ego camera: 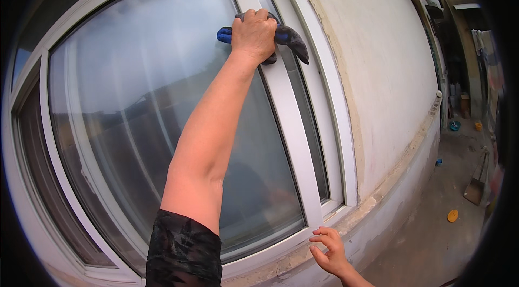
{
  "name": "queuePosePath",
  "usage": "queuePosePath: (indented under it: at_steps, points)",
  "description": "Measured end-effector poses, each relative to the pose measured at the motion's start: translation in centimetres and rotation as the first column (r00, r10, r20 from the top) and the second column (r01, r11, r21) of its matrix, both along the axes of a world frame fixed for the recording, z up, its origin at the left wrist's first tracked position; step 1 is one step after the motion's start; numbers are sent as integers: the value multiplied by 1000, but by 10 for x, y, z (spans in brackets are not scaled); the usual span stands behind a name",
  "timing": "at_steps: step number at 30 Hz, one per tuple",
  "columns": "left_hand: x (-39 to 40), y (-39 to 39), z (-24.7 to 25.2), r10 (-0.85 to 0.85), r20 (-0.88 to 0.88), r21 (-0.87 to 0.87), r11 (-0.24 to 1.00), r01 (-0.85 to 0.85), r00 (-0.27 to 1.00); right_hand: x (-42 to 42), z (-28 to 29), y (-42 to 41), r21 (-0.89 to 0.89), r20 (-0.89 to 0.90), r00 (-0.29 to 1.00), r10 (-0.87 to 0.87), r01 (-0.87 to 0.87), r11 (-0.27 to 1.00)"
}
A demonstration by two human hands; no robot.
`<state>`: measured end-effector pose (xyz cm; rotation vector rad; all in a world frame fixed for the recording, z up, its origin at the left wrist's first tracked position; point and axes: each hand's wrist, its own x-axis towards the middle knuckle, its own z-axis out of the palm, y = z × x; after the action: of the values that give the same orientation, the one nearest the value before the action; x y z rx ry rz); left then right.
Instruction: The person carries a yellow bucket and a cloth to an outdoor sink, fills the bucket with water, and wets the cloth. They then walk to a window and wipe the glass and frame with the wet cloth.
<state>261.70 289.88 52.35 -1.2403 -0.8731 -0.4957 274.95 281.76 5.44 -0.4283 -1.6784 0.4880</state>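
Observation:
My left hand (254, 35) is raised high against the white frame stile (290, 108) of a sliding window. It grips a bunched grey and blue cloth (294, 41), whose ends stick out on both sides of the fist. The cloth lies over the stile and the edge of the glass pane (162, 96) beside it. My left forearm crosses in front of the pane, with a black sleeve at the elbow. Low at the right, my right hand (330, 250) hangs by the window's bottom corner and sill, fingers apart and slightly curled, holding nothing.
A rough ledge (373, 202) runs below the window along a pale plastered wall (377, 64). On the ground at the right are an orange lid-like object (452, 216), a long-handled dustpan (476, 185), a teal basin (455, 125) and a small orange container (478, 126).

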Motion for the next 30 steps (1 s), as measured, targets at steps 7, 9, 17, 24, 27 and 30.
queuePosePath:
  at_steps: [7, 9, 17, 24, 27, 30]
  points:
    - [9, 18, 126, 84, 200, 206, 971, -126, 976, 49, 17, 96, -34, 11, 997, 83, -82, 996]
    - [7, 17, 160, 80, 194, 212, 970, -122, 978, 62, 27, 120, 25, 57, 985, 162, -163, 986]
    - [47, 6, 172, 223, 341, 97, 958, -270, 913, 55, 100, 151, 335, 180, 933, 311, -356, 872]
    - [37, 17, 173, 205, 321, 289, 909, -302, 925, 19, 110, 141, 339, 162, 954, 251, -293, 894]
    - [68, 9, 109, 233, 352, 125, 948, -293, 906, 1, 101, 157, 345, 127, 978, 165, -200, 917]
    - [31, 19, 97, 336, 256, 153, 912, -381, 906, -15, 117, 159, 318, 53, 988, 148, -157, 935]
